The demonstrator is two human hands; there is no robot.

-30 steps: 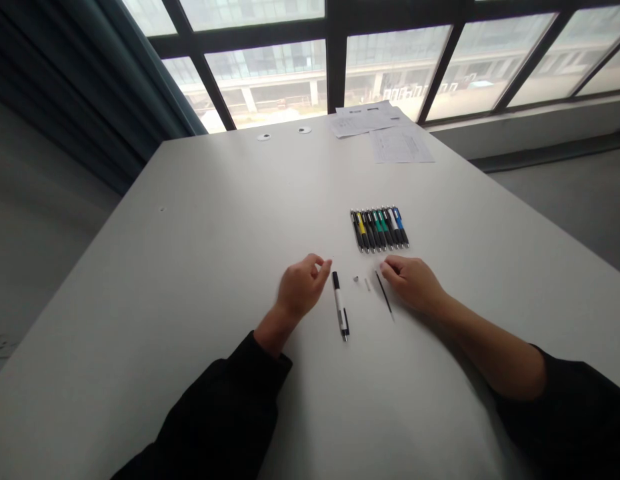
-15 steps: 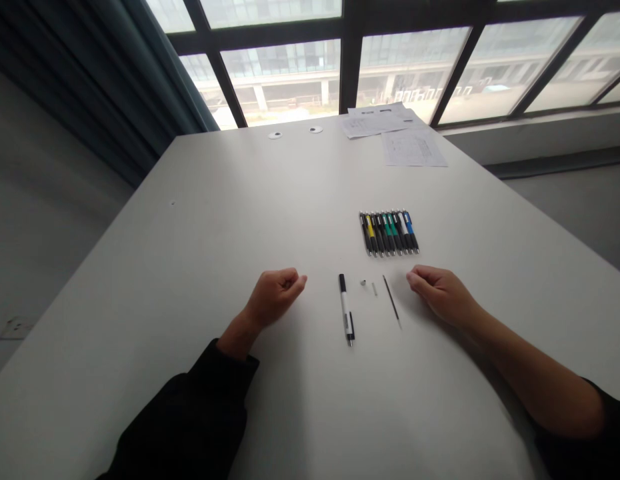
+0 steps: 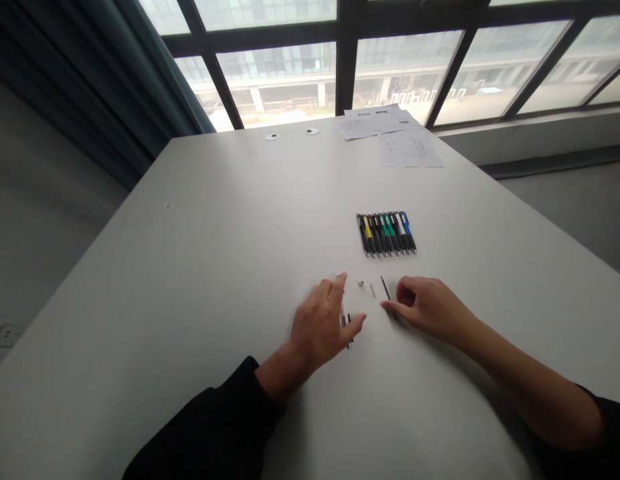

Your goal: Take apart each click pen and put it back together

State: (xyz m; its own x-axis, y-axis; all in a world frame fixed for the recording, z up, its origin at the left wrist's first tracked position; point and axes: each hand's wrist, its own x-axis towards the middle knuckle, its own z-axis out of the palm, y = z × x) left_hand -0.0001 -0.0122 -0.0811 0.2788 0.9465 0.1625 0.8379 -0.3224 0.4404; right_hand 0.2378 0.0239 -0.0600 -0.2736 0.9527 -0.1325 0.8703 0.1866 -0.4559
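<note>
The left hand (image 3: 316,328) is spreading open over the white pen (image 3: 349,338) on the table (image 3: 230,220), while the right hand (image 3: 433,308) is parting thumb and fingers at the thin refill (image 3: 385,287), whose slimness is favouring a light pinch, clear of the spring (image 3: 373,291) and tip (image 3: 361,284).

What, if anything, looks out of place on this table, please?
Near the neat row of pens, a thin dark rod, small pale tube and tiny silvery piece lie loose; they look odd, like parts of a dismantled pen.

Left hand (image 3: 321,323) spread, right hand (image 3: 425,303) curled
</note>
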